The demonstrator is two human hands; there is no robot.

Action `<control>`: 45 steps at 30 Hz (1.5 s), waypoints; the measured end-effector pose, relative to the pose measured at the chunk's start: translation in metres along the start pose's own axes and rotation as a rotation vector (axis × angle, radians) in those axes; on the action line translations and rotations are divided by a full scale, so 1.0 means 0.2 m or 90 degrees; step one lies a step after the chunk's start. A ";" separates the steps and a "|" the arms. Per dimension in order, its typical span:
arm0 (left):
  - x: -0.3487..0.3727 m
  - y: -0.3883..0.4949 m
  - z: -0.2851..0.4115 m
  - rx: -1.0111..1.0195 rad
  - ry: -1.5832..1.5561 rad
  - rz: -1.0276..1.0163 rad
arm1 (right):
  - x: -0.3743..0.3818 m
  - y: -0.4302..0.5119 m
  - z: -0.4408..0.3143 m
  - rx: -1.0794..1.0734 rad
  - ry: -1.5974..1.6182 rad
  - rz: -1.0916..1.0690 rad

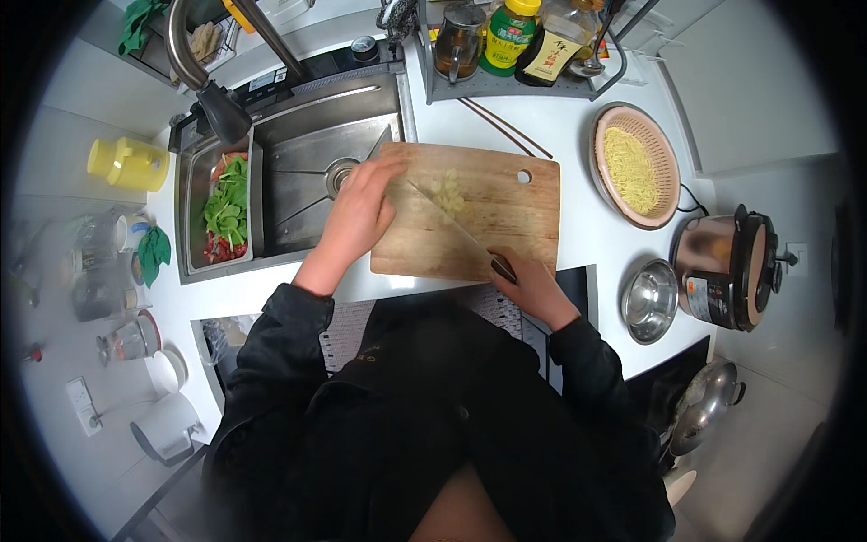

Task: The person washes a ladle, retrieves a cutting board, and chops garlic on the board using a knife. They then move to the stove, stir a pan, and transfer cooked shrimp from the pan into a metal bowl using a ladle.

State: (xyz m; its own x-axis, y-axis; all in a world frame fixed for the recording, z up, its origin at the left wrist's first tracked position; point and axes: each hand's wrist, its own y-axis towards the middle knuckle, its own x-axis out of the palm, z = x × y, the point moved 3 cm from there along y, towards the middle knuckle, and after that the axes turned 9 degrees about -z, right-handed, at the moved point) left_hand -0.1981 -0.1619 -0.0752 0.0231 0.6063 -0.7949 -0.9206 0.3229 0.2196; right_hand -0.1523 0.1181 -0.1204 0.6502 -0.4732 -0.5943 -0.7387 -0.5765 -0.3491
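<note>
A wooden cutting board (474,244) lies on the white counter, its left part reaching over the sink's edge. My right hand (532,281) is closed around the dark handle of a kitchen knife (452,220), whose blade points up and left across the board. Pale yellowish cut pieces (448,193) lie in a small pile just above the blade. Over the board's upper left corner is my left hand (362,206), fingers stretched and thumb a little apart, with nothing seen in it. Whether its fingertips touch the board or the blade tip cannot be told.
A steel sink (298,146) with a faucet (223,112) adjoins the board; leafy greens (228,203) lie in its side tray. Chopsticks (508,129) and a bottle rack (508,88) stand beyond. Rightward are noodles (631,169) in a pink basket, a steel bowl (650,301) and an electric cooker (721,271).
</note>
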 end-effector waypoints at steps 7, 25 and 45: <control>0.10 -0.04 -0.16 -0.169 -0.011 0.108 | 0.04 0.16 0.13 0.012 0.065 0.002; 0.51 -0.40 -0.42 -0.357 -0.099 -0.002 | -0.01 0.25 0.07 0.020 -0.002 0.044; 0.49 -0.41 -0.47 -0.354 -0.154 -0.045 | -0.05 0.18 0.00 0.117 0.103 0.074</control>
State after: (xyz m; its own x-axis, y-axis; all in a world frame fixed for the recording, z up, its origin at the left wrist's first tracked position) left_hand -0.1573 -0.1978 -0.2241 0.1187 0.7662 -0.6315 -0.9779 -0.0202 -0.2083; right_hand -0.1858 0.1017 -0.1277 0.5676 -0.6380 -0.5204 -0.8207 -0.3879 -0.4196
